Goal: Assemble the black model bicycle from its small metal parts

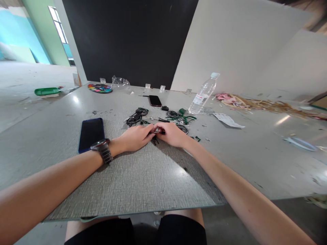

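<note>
My left hand [135, 137] and my right hand [170, 133] meet at the middle of the table, fingertips pinched close together. Between them shows a thin metallic piece [156, 132], its kind unclear, with a small dark part [155, 140] sticking out below. My fingers hide most of both. Just beyond my left hand lie small black model-bicycle wheels [134, 119] with green pieces. Past my right hand are a green model-bicycle frame [188, 118], another small wheel [172, 114] and one more wheel [182, 128] near the knuckles.
A phone [91, 131] lies beside my watch-wearing left wrist; another phone [155, 100] rests farther back. A water bottle [203, 95] stands tilted in view at right, near a paper sheet [227, 120]. A paint palette [100, 88] and clear plastic [120, 81] sit along the back panel.
</note>
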Demonstrator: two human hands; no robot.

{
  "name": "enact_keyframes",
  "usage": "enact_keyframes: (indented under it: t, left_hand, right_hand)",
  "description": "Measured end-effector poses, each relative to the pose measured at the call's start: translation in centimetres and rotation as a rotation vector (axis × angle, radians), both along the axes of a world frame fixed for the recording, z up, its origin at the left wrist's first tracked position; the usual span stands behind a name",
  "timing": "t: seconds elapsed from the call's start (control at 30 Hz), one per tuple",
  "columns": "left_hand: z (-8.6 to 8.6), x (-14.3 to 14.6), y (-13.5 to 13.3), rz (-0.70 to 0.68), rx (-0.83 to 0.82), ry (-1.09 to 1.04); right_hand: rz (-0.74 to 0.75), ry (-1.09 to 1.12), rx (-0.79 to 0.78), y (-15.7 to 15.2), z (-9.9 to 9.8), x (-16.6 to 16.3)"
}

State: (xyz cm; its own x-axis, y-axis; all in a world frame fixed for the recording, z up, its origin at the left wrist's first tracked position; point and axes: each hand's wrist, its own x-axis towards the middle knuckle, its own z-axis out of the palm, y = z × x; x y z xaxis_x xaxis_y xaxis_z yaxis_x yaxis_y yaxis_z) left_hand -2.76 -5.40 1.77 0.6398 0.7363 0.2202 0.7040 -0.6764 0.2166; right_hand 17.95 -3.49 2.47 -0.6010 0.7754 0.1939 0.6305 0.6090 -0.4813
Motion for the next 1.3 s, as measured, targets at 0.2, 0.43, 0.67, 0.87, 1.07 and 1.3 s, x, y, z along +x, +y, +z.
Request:
enact_keyframes:
  t: [0.2, 0.43, 0.67, 0.87, 1.07, 1.3]
  left_hand:
    - [-0.04, 0.03, 0.02, 0.01, -0.004, 0.005]
    - [0.08, 0.11, -0.02, 0.012, -0.008, 0.012]
    - [-0.09, 0.09, 0.07, 0.012, -0.004, 0.017]
    - [-0.11, 0.07, 0.06, 0.009, 0.002, 0.025]
    - [0.02, 0.13, -0.09, 0.003, 0.012, 0.036]
    - [-0.02, 0.17, -0.16, -0.005, 0.026, 0.052]
  right_hand:
    - [-0.01, 0.001, -0.009, -0.11, 0.08, -0.07]
    - [-0.014, 0.004, -0.013, -0.25, 0.17, -0.05]
    - [-0.004, 0.007, -0.008, 0.0, -0.1, 0.05]
    - [-0.002, -0.001, -0.021, -0.08, 0.06, 0.0]
    - [0.002, -0.024, -0.03, -0.25, 0.46, -0.02]
    - [0.008, -0.04, -0.032, -0.32, 0.67, 0.1]
